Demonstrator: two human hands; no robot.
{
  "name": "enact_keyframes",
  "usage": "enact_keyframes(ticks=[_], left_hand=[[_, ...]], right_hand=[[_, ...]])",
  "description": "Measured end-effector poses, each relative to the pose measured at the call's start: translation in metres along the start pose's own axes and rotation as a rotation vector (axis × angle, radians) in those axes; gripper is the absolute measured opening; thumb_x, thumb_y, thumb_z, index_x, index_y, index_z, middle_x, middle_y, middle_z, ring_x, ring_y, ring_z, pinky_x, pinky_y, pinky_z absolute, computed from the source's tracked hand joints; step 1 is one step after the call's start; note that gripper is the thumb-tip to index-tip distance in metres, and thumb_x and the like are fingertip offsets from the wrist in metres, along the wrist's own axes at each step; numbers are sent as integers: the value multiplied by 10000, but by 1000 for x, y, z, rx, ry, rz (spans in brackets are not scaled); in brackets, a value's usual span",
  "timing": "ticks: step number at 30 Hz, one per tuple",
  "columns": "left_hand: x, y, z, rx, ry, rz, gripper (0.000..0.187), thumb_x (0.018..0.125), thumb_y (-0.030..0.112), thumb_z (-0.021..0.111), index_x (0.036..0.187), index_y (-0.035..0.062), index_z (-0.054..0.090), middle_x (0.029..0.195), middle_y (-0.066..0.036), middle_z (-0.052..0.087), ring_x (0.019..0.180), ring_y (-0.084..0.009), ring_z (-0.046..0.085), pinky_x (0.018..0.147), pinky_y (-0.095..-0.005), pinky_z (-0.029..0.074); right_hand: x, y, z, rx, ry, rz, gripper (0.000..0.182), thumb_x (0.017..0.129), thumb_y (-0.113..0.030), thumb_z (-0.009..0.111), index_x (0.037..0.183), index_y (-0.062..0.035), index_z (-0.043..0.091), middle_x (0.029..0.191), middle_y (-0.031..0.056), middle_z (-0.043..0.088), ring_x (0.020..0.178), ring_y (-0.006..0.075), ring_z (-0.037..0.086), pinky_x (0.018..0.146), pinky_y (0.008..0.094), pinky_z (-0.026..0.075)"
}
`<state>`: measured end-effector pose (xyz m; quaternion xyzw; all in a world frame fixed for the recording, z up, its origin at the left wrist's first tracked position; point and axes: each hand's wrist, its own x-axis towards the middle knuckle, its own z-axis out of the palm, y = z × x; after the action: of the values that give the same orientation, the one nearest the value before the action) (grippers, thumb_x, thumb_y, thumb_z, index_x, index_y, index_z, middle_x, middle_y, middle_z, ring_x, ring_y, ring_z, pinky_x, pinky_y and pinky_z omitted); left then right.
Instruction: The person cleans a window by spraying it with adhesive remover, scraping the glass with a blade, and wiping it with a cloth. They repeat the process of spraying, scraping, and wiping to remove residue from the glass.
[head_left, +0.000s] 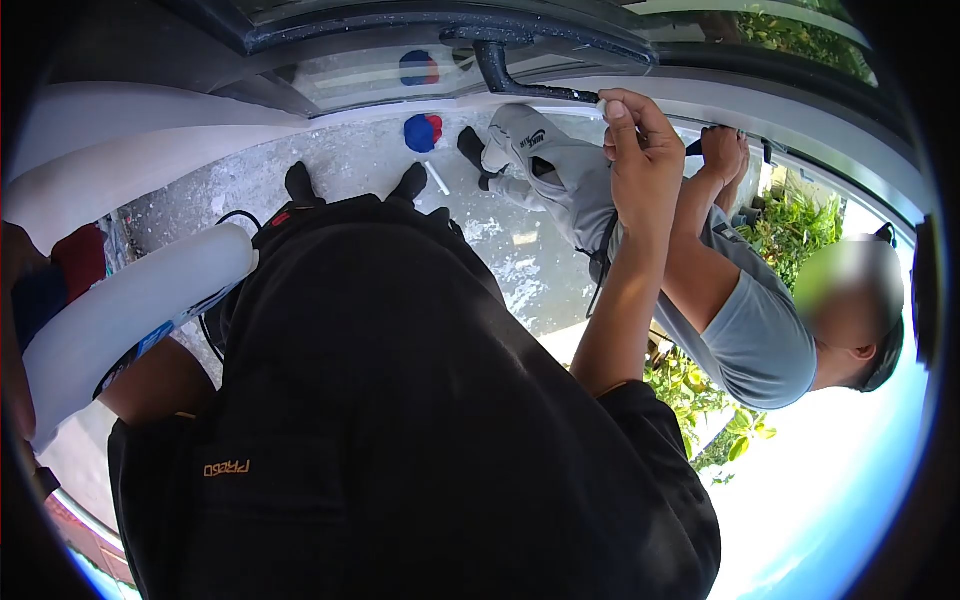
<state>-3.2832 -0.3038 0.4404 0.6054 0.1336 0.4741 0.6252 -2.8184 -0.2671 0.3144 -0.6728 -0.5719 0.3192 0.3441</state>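
Observation:
My right hand [645, 150] is raised at the upper right, with thumb and fingers pinched on a small whitish piece [604, 106]. It is beside the free end of a black window handle [495, 70]. A large white roll [150, 310] with a blue and black label lies across my left forearm [165, 385]. A dark strip of skin at the far left edge may be my left hand, but its fingers cannot be made out. Red and blue cloth [80, 262] shows beside the roll.
To the right, a person in a grey shirt [750, 340] and grey trousers has both hands [722, 155] at the frame edge. A blue and red bundle [422, 133] and a white stick [437, 178] lie on the speckled floor [235, 185]. Plants [800, 225] grow outside.

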Motion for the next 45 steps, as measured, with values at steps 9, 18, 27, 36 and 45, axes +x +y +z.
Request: enact_keyframes(ticks=[9, 18, 27, 36, 45], left_hand=[[11, -10, -10, -71, -224, 43, 311, 658, -34, 807, 597, 85, 526, 670, 56, 471, 646, -119, 603, 683, -302, 600], [-4, -10, 20, -16, 105, 83, 341, 670, 68, 843, 601, 91, 510, 678, 54, 487, 661, -137, 617, 680, -313, 600], [15, -8, -17, -75, -286, 13, 345, 685, 81, 843, 607, 90, 507, 674, 52, 487, 657, -144, 624, 655, -319, 595], [4, -8, -5, -24, -96, 61, 354, 683, 81, 848, 617, 97, 500, 668, 52, 490, 645, -143, 621, 646, -314, 592], [1, -11, 12, -2, 26, 50, 367, 665, 61, 853, 612, 98, 493, 684, 45, 495, 659, -149, 623, 654, -322, 595]], right_hand=[[7, -10, -3, -136, -22, -71, 157, 883, -164, 738, 956, -25, 726, 735, 9, 667, 625, 63, 540, 577, 219, 414], [6, -19, -1, -283, -75, -114, 185, 883, -191, 734, 963, -24, 728, 714, 62, 654, 607, 100, 558, 569, 265, 429], [2, -22, 9, -335, -49, -176, 163, 884, -167, 719, 955, -20, 724, 713, 58, 609, 615, 130, 521, 577, 284, 418], [14, -9, 0, -289, -41, -109, 169, 898, -169, 702, 964, -16, 727, 753, 72, 630, 659, 147, 581, 616, 285, 452], [7, -20, 12, -320, -82, -183, 183, 901, -180, 701, 965, -9, 721, 778, 84, 639, 649, 163, 583, 619, 280, 459]])
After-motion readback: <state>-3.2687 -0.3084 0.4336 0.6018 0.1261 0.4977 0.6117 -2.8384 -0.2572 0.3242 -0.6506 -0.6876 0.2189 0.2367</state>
